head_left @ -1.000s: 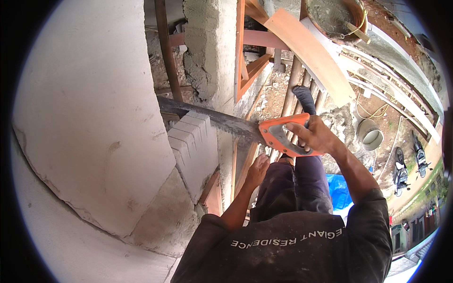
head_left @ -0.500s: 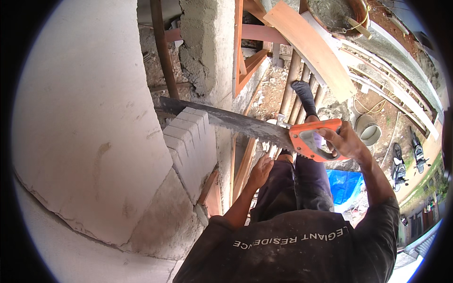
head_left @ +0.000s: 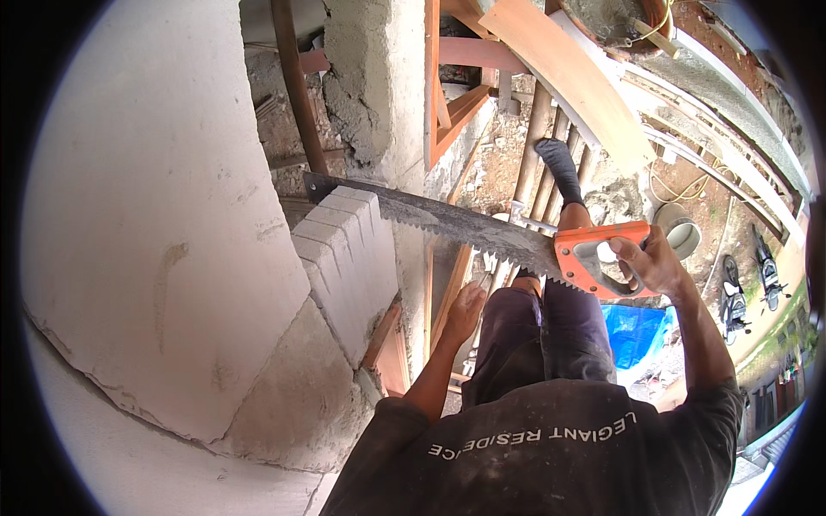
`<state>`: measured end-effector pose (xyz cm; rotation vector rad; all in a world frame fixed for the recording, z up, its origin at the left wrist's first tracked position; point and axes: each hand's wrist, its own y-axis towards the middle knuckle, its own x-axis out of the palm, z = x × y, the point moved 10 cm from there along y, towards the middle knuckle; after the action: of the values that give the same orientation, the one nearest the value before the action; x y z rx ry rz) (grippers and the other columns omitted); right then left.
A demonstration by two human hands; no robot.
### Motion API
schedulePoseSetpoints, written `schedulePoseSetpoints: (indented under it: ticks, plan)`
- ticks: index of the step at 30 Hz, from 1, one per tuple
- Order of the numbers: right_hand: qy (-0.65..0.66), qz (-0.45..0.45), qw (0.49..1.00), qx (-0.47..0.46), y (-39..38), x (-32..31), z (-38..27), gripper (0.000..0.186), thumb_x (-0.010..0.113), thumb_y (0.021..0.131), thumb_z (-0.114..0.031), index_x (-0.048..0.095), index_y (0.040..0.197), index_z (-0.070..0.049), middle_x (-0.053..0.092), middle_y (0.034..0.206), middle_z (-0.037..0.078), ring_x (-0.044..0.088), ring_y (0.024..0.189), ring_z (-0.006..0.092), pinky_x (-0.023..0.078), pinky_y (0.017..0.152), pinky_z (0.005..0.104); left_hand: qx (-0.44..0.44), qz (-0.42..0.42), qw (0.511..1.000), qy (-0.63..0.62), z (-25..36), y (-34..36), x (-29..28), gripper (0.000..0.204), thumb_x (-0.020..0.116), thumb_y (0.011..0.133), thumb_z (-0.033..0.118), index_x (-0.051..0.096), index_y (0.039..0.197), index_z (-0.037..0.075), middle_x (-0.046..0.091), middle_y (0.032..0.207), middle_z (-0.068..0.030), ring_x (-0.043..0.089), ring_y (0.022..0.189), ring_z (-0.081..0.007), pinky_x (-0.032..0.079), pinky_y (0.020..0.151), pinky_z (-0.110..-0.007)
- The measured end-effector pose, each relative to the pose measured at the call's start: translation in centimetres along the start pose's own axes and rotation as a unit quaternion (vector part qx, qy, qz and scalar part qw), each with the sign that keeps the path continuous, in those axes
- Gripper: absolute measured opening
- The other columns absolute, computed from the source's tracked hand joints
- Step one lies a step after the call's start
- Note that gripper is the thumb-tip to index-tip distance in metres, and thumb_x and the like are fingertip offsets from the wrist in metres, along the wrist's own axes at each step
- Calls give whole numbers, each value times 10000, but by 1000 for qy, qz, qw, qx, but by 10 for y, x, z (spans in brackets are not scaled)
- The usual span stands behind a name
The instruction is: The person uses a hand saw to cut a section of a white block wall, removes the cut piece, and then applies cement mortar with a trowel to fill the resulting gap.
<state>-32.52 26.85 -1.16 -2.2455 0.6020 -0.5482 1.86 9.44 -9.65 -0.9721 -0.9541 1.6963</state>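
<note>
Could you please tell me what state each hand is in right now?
Left hand: open, with nothing visibly held.
Right hand: closed, holding the handsaw by its orange handle.

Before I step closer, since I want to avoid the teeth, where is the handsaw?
The handsaw crosses the head view's middle, from the right hand leftward to the slotted white block.

Dragged the saw [head_left: 477, 229] toward 3 o'clock with the right hand [head_left: 656, 262]. Got its orange handle [head_left: 602, 234] noticeably farther from the pale block [head_left: 360, 273].
</note>
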Motion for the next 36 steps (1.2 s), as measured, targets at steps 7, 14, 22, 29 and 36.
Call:
schedulePoseSetpoints:
  ticks: [7, 14, 22, 29, 36]
  plan:
    - [-56, -57, 997, 16, 105, 74, -36, 618, 591, 857, -513, 562, 574, 35, 520, 468, 88, 565, 452, 148, 450, 428, 301, 17, -33, 999, -15, 36, 1, 11, 605, 528, 943, 362, 369, 1326, -78, 510, 1275, -231, 485, 1217, -257, 384, 1011, -328]
    - [-12, 21, 1000, -15, 24, 11, -11, 536, 607, 856, -471, 673, 934, 56, 568, 537, 87, 561, 456, 114, 449, 401, 253, 16, -25, 998, -54, 29, -1, 17, 544, 530, 944, 353, 415, 1315, -27, 551, 1231, -175, 546, 1137, -229, 417, 951, -300]
    - [-1, -39, 999, 11, 90, 76, -42, 634, 597, 841, -555, 585, 652, 49, 526, 498, 73, 552, 436, 125, 438, 391, 269, 27, -10, 890, -455, 125, -14, 4, 604, 403, 971, 442, 313, 1363, -8, 531, 1242, -214, 536, 1153, -319, 377, 1011, -413]
    - [19, 39, 999, -30, 11, -15, -21, 537, 597, 867, -499, 627, 752, 25, 497, 492, 13, 502, 405, 88, 398, 383, 227, -3, -106, 904, -413, 178, -22, 110, 378, 496, 961, 355, 498, 1124, 14, 625, 1054, -196, 638, 956, -290, 479, 897, -403]
    - [-6, 58, 998, -33, 15, -29, -23, 529, 597, 862, -508, 653, 843, 18, 481, 483, 6, 492, 407, 73, 384, 380, 225, 10, -81, 939, -335, 196, -6, 102, 494, 537, 933, 404, 502, 1057, -73, 634, 989, -227, 655, 896, -290, 505, 860, -376]
